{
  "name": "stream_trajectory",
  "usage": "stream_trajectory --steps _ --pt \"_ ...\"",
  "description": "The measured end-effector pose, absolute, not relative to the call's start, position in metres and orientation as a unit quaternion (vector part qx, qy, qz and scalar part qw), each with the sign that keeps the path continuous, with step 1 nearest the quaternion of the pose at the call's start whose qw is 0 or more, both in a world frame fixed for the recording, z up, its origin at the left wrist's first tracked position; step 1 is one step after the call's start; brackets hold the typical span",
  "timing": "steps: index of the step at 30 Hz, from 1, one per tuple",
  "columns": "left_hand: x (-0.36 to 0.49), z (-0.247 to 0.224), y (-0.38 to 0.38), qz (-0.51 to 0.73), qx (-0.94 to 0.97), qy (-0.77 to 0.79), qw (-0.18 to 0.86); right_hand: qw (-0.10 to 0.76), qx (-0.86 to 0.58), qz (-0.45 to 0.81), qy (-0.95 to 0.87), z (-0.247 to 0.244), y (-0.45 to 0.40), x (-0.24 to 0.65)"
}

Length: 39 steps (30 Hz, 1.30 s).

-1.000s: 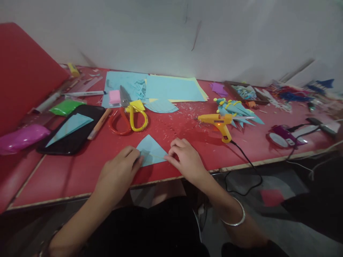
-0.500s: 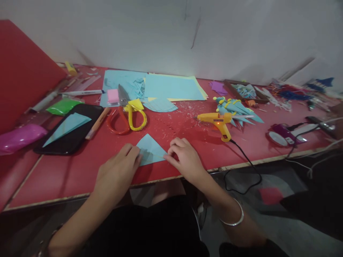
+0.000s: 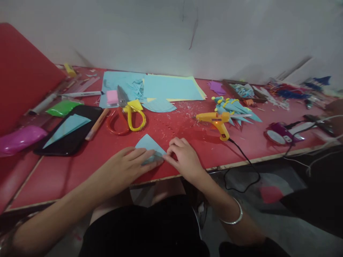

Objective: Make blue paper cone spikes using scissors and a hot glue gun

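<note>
A light blue piece of paper (image 3: 149,143) with a folded lower edge lies near the front of the red table. My left hand (image 3: 128,165) rests across its lower left part, fingers stretched out towards the right corner and hiding much of the fold. At that right corner my right hand (image 3: 184,157) pinches the paper between thumb and curled fingers. Beyond the paper lie scissors (image 3: 137,117) with one red and one yellow handle. A yellow glue gun (image 3: 220,123) with a lit orange light lies to the right.
To the left, a black phone (image 3: 77,134) bears folded blue paper, beside a wooden-looking stick (image 3: 97,125). Blue sheets (image 3: 171,87) and cut fan-shaped paper (image 3: 159,105) lie at the back. Blue paper cones (image 3: 238,109) sit behind the glue gun; its black cord (image 3: 245,157) hangs over the edge.
My left hand has slid right across the paper, its fingers now stretched out near the right corner. My right hand stays at that corner.
</note>
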State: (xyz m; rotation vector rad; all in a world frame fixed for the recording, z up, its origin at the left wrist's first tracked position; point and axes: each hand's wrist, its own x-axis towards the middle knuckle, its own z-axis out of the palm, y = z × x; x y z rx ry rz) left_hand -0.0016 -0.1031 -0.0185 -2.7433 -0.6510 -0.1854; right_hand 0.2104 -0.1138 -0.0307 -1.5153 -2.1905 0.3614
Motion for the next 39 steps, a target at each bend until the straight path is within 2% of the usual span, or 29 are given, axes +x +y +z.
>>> stream_trajectory --steps 14,21,26,31,34,39 --pt "-0.051 -0.021 -0.123 -0.161 -0.947 -0.268 0.068 0.249 -0.571 0.187 -0.759 -0.027 -0.116 0.218" --pt "-0.071 -0.04 -0.125 -0.143 -0.934 -0.326 -0.023 0.265 -0.537 0.198 -0.776 -0.028 -0.118 0.233" --pt "-0.079 -0.043 -0.12 -0.118 -0.93 -0.344 -0.059 0.292 -0.463 0.166 -0.82 -0.03 -0.12 0.238" --pt "-0.069 -0.035 -0.117 -0.096 -0.93 -0.349 -0.058 0.161 -0.388 0.125 -0.899 -0.03 -0.127 0.227" --pt "-0.05 -0.035 -0.122 -0.14 -0.925 -0.353 -0.017 0.129 -0.402 0.061 -0.904 -0.031 -0.134 0.217" --pt "-0.008 -0.04 -0.133 -0.173 -0.916 -0.361 -0.007 0.147 -0.468 -0.072 -0.869 -0.033 -0.153 0.198"
